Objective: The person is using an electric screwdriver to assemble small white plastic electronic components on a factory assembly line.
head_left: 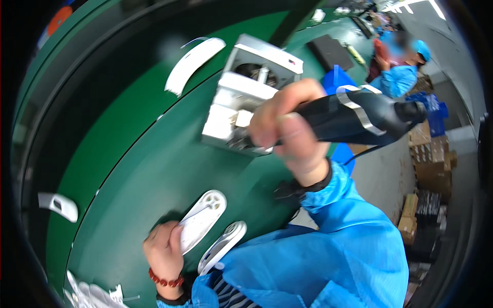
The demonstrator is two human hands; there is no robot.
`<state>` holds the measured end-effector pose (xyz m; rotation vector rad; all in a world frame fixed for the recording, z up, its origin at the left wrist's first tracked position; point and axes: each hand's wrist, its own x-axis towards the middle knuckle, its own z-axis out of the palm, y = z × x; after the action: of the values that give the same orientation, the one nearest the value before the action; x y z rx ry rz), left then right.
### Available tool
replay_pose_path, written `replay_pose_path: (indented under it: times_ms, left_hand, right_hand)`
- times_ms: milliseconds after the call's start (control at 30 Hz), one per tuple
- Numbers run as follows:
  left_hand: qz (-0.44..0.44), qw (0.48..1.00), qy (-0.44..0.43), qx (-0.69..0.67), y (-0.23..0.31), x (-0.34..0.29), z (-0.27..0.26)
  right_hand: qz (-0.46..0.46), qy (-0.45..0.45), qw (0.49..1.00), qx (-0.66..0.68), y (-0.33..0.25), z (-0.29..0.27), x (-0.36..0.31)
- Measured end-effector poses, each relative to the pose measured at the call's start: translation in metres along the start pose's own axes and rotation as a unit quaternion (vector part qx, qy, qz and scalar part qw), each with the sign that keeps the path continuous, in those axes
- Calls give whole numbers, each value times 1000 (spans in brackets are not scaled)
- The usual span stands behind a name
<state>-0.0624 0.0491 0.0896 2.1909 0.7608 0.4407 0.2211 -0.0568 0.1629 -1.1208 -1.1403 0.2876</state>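
Observation:
My right hand [292, 120] is closed around the front end of a black electric screwdriver [354, 115] with a metal strap on its body. It is held up over a silver metal box [233, 84], its tip hidden by my fingers. Low on the green table, my left hand [165, 246] grips the near end of a long white plastic housing [203, 220], thumb on top. The housing has a round fitting with holes at its far end, and a thin dark line lies across it. Just right of it rests a second, similar white housing [224, 246].
A curved white cover [194, 65] lies at the back left, and a smaller white part [59, 206] at the far left. White pieces [95, 295] are heaped at the lower left. A co-worker [398, 64] is at the far right, with cardboard boxes [430, 164] along the floor.

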Motion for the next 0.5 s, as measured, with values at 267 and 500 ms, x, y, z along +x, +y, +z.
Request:
replay_pose_path:
  times_ms: [267, 500]
  left_hand:
    - [-45, 999, -16, 10, 0, -13, -14]
    - [25, 1000, 12, -14, -1, 4, -11]
  right_hand:
    - [106, -26, 994, 17, -5, 33, -18]
    - [71, -70, 961, 260, -25, 75, -32]
